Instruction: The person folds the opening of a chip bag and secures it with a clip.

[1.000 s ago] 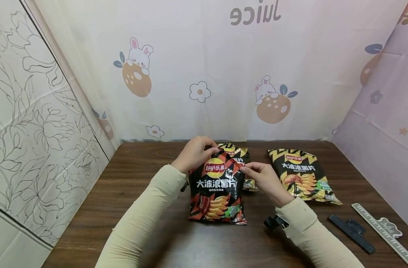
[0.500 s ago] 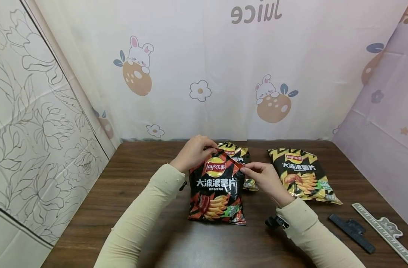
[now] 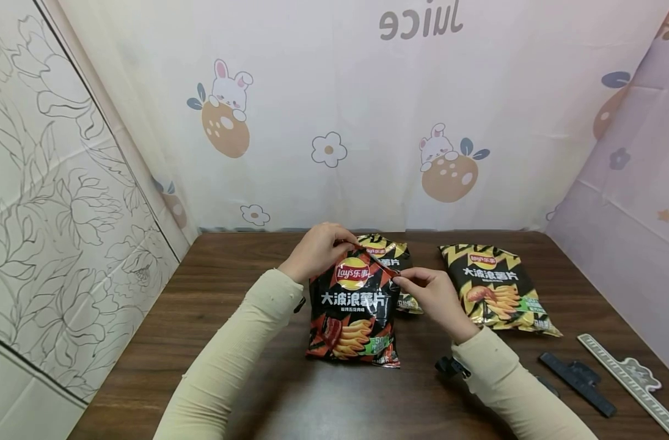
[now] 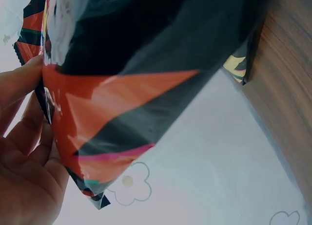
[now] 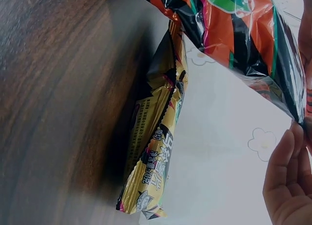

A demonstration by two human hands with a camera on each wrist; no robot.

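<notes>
dark wood tabletop (image 3: 169,324), red-and-black chip bag (image 3: 352,311), left hand (image 3: 319,252) and right hand (image 3: 435,298) pinching its top corners

bag (image 3: 352,318) before second bag (image 3: 388,247), clips (image 3: 578,384) right

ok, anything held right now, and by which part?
A red-and-black chip bag, by its top edge: the left hand grips it toward the left end, the right hand pinches the right corner.
</notes>
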